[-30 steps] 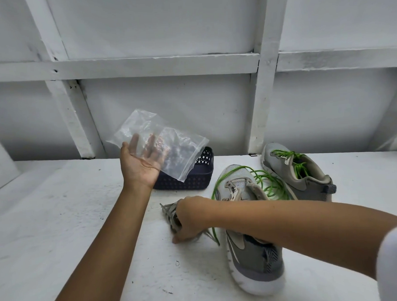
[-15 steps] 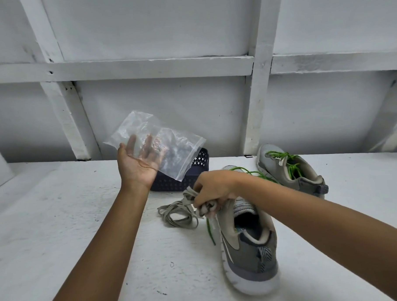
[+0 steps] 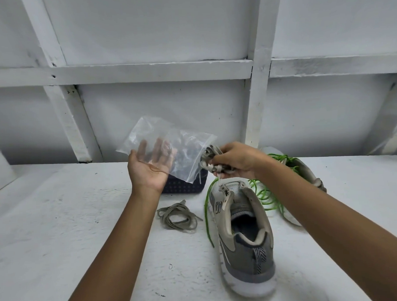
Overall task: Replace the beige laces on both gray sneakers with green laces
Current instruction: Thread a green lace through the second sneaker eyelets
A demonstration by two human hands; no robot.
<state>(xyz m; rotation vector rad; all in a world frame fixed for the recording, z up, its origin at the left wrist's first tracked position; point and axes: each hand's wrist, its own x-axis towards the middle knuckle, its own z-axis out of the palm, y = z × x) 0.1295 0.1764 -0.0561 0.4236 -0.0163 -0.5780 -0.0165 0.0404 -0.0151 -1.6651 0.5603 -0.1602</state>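
Head view: bare forearms reach out over a white desk [image 3: 59, 224] toward a white panelled wall. The left hand [image 3: 148, 166] is raised palm up with fingers straight, showing through a clear plastic bag [image 3: 170, 149] that it props up. The right hand [image 3: 236, 160] is closed around a bunched beige lace [image 3: 212, 161], held right at the bag's mouth on its right edge; whether any of it is inside yet is unclear. A second beige lace [image 3: 177, 216] lies coiled on the desk, just left of the near sneaker [image 3: 244, 234]. A dark basket [image 3: 183, 185] sits behind and below the bag.

Both beige laces look to be out of the shoes, so the removal half seems done. The near sneaker stands heel toward the camera, its upper eyelets bare, with a green lace [image 3: 208, 209] trailing down its left side and looping loosely to the right; it is probably only partly threaded. The far sneaker [image 3: 307, 175], half hidden by the right forearm, shows green lacing [image 3: 282, 158] on top and may be finished. Left to do, likely: bag both old laces and complete the near shoe.
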